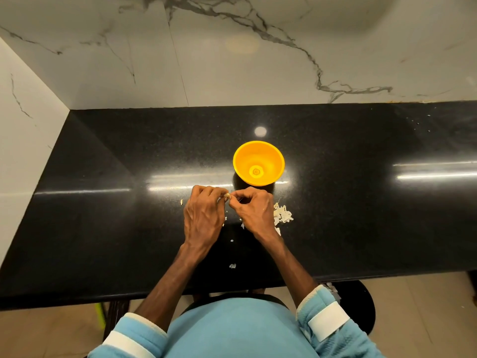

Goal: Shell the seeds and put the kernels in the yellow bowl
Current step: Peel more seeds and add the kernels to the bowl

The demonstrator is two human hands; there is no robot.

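A yellow bowl (258, 161) stands on the black counter (361, 202), just beyond my hands; what lies at its bottom is too small to make out. My left hand (204, 215) and my right hand (254, 213) meet in front of the bowl, fingertips together. Between them they pinch a small pale seed (227, 195). A heap of pale shell pieces (282, 215) lies on the counter right beside my right hand.
Small shell bits (232, 266) are scattered on the counter near its front edge, with one more (181, 202) left of my left hand. White marble walls (232, 60) close off the back and the left. A dark stool (358, 303) stands below the counter.
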